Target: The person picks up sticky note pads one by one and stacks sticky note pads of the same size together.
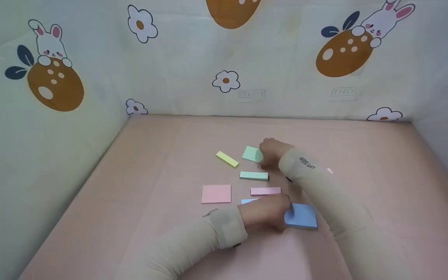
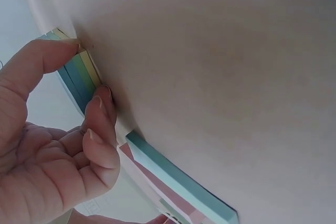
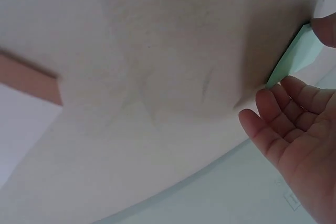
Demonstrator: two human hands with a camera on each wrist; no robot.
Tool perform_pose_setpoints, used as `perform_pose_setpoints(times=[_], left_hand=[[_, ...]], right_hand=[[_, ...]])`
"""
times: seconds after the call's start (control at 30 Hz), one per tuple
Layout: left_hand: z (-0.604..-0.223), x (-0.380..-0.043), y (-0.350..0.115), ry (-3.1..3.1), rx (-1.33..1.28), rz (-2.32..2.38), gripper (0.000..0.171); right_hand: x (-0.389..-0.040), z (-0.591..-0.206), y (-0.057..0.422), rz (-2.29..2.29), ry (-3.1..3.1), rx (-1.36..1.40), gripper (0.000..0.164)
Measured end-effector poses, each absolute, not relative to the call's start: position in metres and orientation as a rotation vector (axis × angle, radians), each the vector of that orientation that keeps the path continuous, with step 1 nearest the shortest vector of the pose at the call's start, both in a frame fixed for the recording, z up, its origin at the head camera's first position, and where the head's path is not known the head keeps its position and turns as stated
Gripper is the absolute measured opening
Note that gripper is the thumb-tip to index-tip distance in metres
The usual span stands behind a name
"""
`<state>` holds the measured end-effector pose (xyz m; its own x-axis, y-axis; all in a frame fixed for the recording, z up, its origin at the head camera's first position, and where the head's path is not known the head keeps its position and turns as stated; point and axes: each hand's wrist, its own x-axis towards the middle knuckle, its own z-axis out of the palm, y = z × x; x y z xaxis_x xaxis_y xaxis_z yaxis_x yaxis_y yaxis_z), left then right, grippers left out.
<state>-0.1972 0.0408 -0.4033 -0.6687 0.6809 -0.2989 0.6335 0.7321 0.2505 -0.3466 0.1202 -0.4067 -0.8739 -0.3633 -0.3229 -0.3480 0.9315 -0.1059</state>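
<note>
My left hand [image 1: 266, 212] pinches a stack of square sticky note pads by its edges, thumb on one side and fingers on the other. The stack's top is a blue pad [image 1: 303, 216]; in the left wrist view, green and yellow layers [image 2: 88, 66] show beside the blue. Farther back, my right hand [image 1: 273, 152] pinches a light green sticky note pad [image 1: 251, 154] between thumb and fingertips [image 3: 287, 81]. A narrow light green pad [image 1: 253, 176] and a narrow pink-purple pad [image 1: 265, 191] lie between the hands. Part of a light blue pad [image 1: 248, 201] is hidden by my left hand.
A pink square pad [image 1: 216, 194] lies left of the hands, with a narrow yellow pad [image 1: 227, 159] behind it, slanted. A white corner [image 1: 329, 170] peeks out beside the right sleeve. Patterned cloth walls [image 1: 177, 77] border the pink table [image 1: 150, 175].
</note>
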Motion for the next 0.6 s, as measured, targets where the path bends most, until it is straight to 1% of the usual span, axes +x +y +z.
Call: perform_pose_setpoints(times=[0.13, 0.37, 0.5, 0.6], left_hand=[[-0.4028, -0.1966, 0.0399, 2.560, 1.028, 0.175, 0.033], [-0.4033, -0.1955, 0.0398, 2.554, 0.983, 0.186, 0.035], [-0.4035, -0.1959, 0.0401, 2.554, 0.997, 0.163, 0.036], [-0.4030, -0.1958, 0.0412, 2.552, 0.957, 0.155, 0.036]], right_hand=[[-0.3445, -0.4063, 0.1200, -0.070, 2.745, -0.503, 0.043], [-0.3402, -0.4054, 0.1200, -0.091, 2.735, -0.480, 0.049], [-0.3395, -0.4045, 0.1192, -0.088, 2.718, -0.465, 0.045], [-0.3397, -0.4050, 0.1193, -0.060, 2.710, -0.515, 0.044]])
